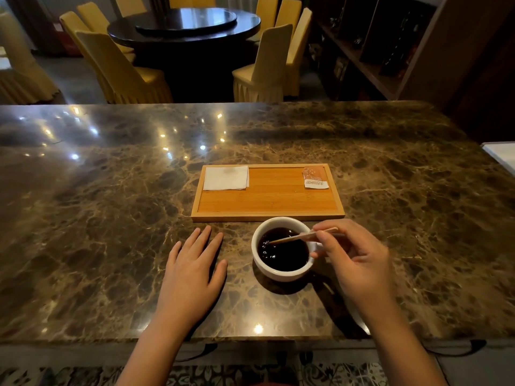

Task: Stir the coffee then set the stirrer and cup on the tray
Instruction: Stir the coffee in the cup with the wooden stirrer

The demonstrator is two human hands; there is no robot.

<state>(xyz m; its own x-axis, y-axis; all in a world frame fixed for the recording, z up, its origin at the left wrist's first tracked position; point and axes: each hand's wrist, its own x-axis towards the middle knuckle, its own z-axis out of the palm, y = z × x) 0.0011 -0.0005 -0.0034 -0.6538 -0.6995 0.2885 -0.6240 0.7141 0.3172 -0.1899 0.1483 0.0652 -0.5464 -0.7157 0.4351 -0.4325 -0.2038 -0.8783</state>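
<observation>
The worktop (111,218) is polished brown marble, veined in pale gold and glossy enough to mirror the ceiling lights. On it, near the person, sits a small round white cup (281,270), thick-walled and glazed, filled with dark coffee (287,253) that carries a few bubbles at its left edge. A thin, flat wooden stirrer (289,239) slants into the coffee from the right, its tip dipped in the liquid. The right hand (359,263) pinches the stirrer's upper end between thumb and fingertips, just beside the cup's rim. The left hand (192,270) lies flat on the marble, fingers spread a little, left of the cup and not touching it.

Just beyond the cup lies a shallow rectangular bamboo tray (267,216) with a raised rim. A folded white napkin (226,178) rests in its far left corner, an orange paper sachet (315,177) in its far right. The middle of the tray is bare wood grain.

Further back stand a dark round table (184,23) and yellow-draped chairs (125,73).
</observation>
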